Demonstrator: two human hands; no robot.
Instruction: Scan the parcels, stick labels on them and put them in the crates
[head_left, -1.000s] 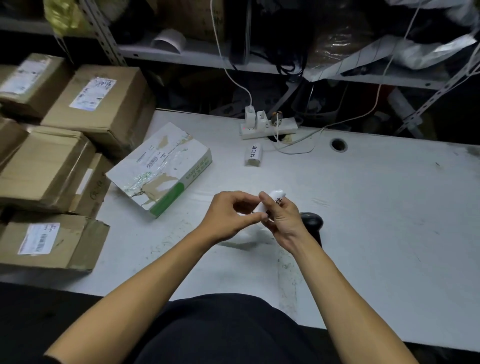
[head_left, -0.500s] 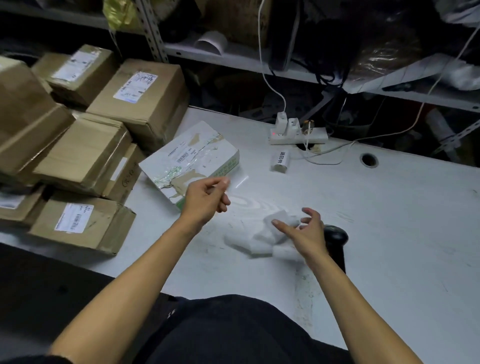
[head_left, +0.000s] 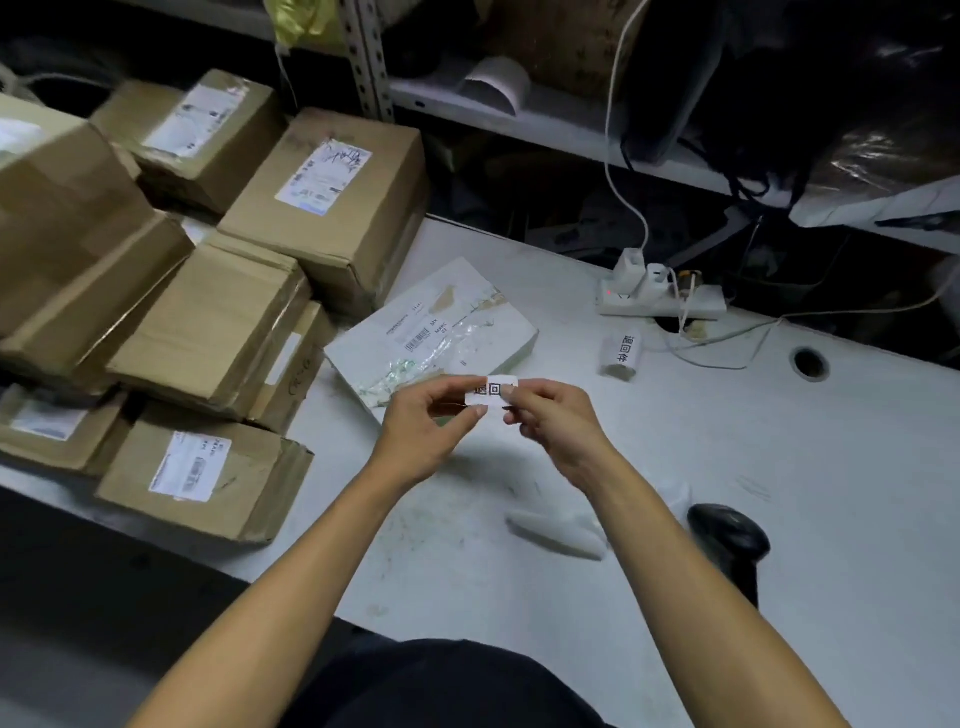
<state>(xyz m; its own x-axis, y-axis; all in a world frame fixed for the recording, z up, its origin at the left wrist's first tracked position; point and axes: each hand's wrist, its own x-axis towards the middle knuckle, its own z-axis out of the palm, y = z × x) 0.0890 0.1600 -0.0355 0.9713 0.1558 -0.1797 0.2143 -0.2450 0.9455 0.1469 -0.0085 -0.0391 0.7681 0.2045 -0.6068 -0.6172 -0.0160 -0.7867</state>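
Pinching a small printed label (head_left: 491, 389) between them, the left hand (head_left: 431, 426) and right hand (head_left: 558, 423) hold it just above the white parcel (head_left: 431, 332) — brown parcels (head_left: 208, 322) stacked beside it on the bench (head_left: 779, 441).

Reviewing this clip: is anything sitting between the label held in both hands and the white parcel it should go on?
Nothing visible does. Left hand and right hand pinch the label just over the near edge of the white parcel, whose taped top face lies bare. The brown boxes sit off to the left.
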